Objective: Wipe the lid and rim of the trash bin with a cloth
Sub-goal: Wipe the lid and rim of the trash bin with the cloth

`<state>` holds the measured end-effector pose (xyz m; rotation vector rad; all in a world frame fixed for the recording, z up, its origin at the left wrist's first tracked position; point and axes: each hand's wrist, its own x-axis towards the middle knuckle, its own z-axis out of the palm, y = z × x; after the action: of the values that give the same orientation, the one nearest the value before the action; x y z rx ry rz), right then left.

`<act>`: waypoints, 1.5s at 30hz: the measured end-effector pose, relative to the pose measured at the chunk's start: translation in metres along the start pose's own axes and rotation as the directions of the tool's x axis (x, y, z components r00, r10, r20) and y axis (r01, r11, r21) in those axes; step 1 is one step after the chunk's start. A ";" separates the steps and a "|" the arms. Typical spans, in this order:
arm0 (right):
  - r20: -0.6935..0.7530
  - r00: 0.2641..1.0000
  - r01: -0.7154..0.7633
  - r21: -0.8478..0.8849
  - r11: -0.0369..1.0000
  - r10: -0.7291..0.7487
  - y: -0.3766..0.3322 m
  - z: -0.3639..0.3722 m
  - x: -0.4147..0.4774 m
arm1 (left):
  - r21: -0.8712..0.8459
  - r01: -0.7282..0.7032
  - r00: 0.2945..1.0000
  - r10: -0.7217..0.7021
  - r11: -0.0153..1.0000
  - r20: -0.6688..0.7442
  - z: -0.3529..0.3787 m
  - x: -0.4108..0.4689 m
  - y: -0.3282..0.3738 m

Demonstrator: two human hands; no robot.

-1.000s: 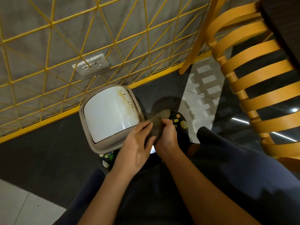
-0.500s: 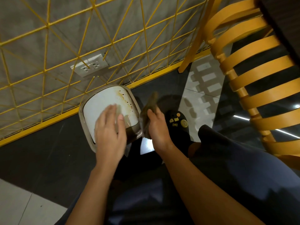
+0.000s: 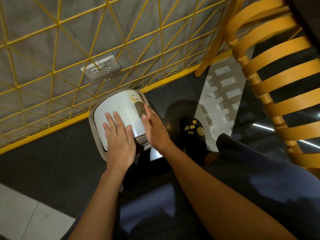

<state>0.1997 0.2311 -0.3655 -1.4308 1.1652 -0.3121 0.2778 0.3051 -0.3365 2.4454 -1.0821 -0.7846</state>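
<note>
Trash bin (image 3: 91, 122) stands on the dark floor (image 3: 52, 161), its far side close against a yellow wire grid (image 3: 58, 23) that runs in front of a grey wall. Seen from above, the bin shows a white lid (image 3: 121, 104) framed by a taupe rim (image 3: 102, 153). Brown and yellowish stains (image 3: 133, 99) mark the far right part of the lid.

The left hand (image 3: 119, 141) lies flat on the near half of the lid, fingers straight and slightly spread, thumb out to the right, holding nothing. The right hand (image 3: 155, 130) reaches in along the right edge of the lid, its fingers stretched out over a dark olive-brown cloth (image 3: 139, 108) and pressing it down on the lid. The cloth shows as a small patch just left of the fingers and just near of the stains; the rest of it is hidden under the hand. The thumb lies along the lid beside the cloth. Both forearms are bare.

A white double socket (image 3: 100, 69) sits on the wall behind the grid, beyond the bin. A yellow bar (image 3: 43, 134) runs along the foot of the grid at floor level. To the right of the bin is a black shoe (image 3: 192, 130) with small yellow charms on top, and near it dark blue clothing (image 3: 259, 170) covers the person's leg. An orange chair with curved slats (image 3: 277, 80) fills the right side. Pale floor tile shows at the near left corner.
</note>
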 end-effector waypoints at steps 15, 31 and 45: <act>0.000 0.951 0.292 -0.329 0.898 -0.309 -0.018 0.010 0.016 | -0.035 -0.040 0.999 0.040 0.999 0.009 0.000 0.000 -0.002; 0.047 0.996 0.085 -0.066 0.994 -0.082 -0.023 0.000 0.030 | -0.023 -0.007 1.000 0.008 1.000 0.001 0.001 -0.001 0.001; 0.020 0.933 0.352 -0.251 0.902 -0.359 -0.022 0.008 0.029 | -0.025 -0.027 1.000 0.027 0.999 0.015 0.000 0.003 -0.001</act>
<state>0.2294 0.2085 -0.3610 -1.8738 0.9840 -0.4513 0.2800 0.3032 -0.3382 2.4032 -1.1020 -0.8052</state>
